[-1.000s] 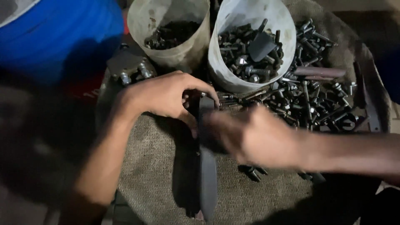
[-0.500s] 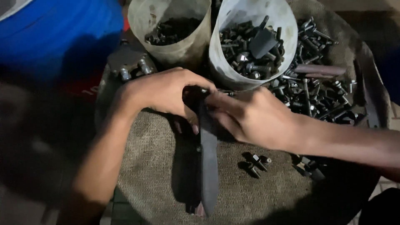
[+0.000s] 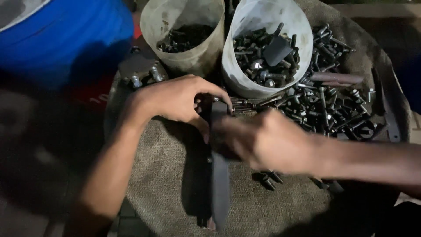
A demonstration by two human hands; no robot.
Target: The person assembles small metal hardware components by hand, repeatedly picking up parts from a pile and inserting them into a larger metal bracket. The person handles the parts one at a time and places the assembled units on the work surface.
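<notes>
The left hand (image 3: 177, 98) pinches the top end of a long dark metal strip (image 3: 219, 184) lying on the burlap cloth (image 3: 162, 175); the blurred right hand (image 3: 267, 140) covers its middle, grip unclear, below two plastic buckets of bolts (image 3: 263, 57)

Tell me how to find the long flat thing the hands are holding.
Start at the two pale buckets of bolts. Just below them, both hands meet on the brown cloth. The dark metal strip runs from them toward you, long, flat and smooth, unlike the small bolts.
</notes>
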